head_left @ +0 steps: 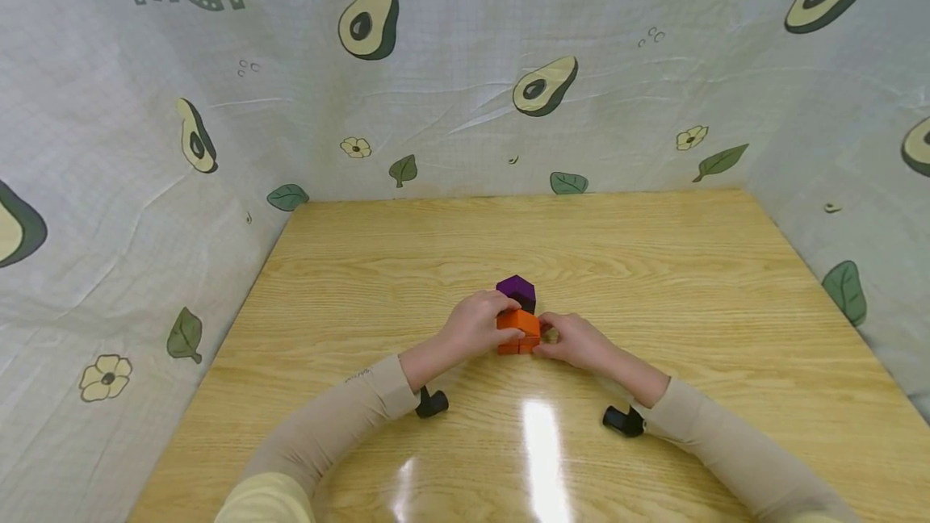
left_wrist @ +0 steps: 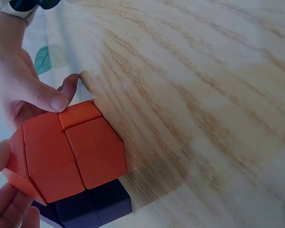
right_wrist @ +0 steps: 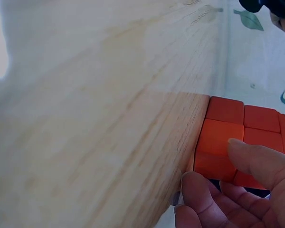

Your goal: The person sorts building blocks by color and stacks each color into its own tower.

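Observation:
Several orange blocks [head_left: 528, 323] stand against each other in two layers on the wooden table, their seams showing in both wrist views. My left hand [head_left: 481, 323] grips the upper orange piece from the left, thumb on the near side and fingers at the back. From the right, my right hand [head_left: 577, 339] pinches the orange blocks, its thumb [right_wrist: 251, 159] lying on a face and its fingers curled at the far side. A purple block [head_left: 517, 289] sits directly behind the orange ones, partly hidden by the left fingers; in the left wrist view the purple block [left_wrist: 97, 206] looks nearly black.
The wooden table [head_left: 349, 265] extends on all sides of the blocks. White cloth [head_left: 450, 103] printed with avocados and leaves hangs along the back and both sides. Black camera mounts [head_left: 433, 403] show under both wrists. Light glares off the near tabletop.

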### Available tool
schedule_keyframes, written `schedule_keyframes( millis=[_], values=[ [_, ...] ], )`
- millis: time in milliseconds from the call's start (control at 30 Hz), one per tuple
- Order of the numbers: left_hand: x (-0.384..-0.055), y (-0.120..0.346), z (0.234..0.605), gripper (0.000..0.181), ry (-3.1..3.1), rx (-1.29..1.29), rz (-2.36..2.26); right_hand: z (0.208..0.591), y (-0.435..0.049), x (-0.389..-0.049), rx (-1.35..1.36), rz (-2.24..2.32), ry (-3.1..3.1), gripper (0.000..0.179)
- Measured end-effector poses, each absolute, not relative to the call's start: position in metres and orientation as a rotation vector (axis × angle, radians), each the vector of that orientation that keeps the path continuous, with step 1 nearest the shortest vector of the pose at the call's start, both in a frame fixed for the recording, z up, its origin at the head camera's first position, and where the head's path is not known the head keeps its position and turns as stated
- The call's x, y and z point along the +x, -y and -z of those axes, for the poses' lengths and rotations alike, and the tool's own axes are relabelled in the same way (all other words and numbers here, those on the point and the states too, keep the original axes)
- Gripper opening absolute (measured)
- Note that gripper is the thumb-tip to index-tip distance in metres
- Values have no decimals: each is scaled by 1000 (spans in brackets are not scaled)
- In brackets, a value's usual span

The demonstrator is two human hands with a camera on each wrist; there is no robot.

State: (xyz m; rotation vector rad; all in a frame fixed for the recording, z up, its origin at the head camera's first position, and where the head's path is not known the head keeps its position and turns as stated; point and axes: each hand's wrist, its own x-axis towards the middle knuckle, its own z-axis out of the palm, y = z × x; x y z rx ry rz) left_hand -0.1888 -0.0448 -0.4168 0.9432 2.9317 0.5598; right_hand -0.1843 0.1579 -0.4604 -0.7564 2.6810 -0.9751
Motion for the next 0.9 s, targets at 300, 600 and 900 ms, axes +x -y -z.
schedule_keyframes(
  millis=[300,600,900],
  values=[
    [-188,45,417,39,-2933,937,-547,460,-158,-184,-778,972,-2677,34],
    [-189,46,418,37,-2952,961,-554,461,-157,-185,-753,951,-2685,33],
    [-185,54,411,55,-2957,925,-579,455,-159,-182,-734,893,-2718,43]
  ],
)
